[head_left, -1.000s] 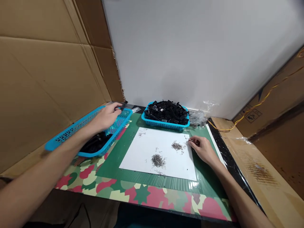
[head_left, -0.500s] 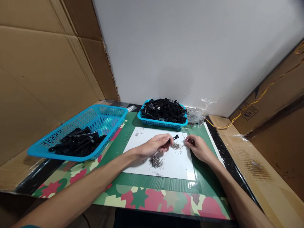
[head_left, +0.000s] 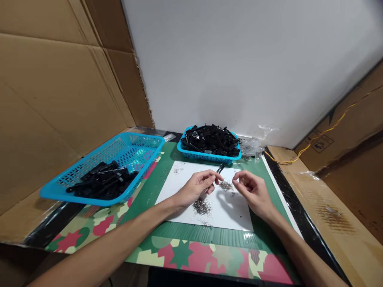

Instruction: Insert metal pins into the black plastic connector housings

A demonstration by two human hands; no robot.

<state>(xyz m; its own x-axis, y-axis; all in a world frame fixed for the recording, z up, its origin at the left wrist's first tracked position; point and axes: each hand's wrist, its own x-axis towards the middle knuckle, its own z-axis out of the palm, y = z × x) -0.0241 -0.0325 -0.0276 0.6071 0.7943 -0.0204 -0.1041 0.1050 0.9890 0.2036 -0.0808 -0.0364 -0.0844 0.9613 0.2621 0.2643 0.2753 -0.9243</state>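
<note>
My left hand (head_left: 205,183) is closed around a small, slim black plastic part (head_left: 220,168), whose end sticks up past the fingertips. To its right, my right hand (head_left: 249,187) hovers over the right side of a white sheet (head_left: 182,213), thumb and forefinger drawn together. Whatever may be between those fingertips is too small to make out. A small pile of tiny metal pieces (head_left: 226,185) lies between the hands, and a larger pile of metal pieces (head_left: 202,206) sits below my left hand. More scattered metal bits (head_left: 178,169) are at the sheet's upper left.
At the back, a blue basket (head_left: 209,157) is heaped with black plastic parts (head_left: 209,139). A larger blue basket (head_left: 48,194) on the left holds more black parts (head_left: 103,181). Clear plastic bags (head_left: 253,148) lie at back right. Cardboard walls (head_left: 60,79) flank the table.
My right hand has turned and lifted slightly; the thin metallic item at its fingertips no longer shows. The black part in my left hand now points more upward. The view has shifted slightly.
</note>
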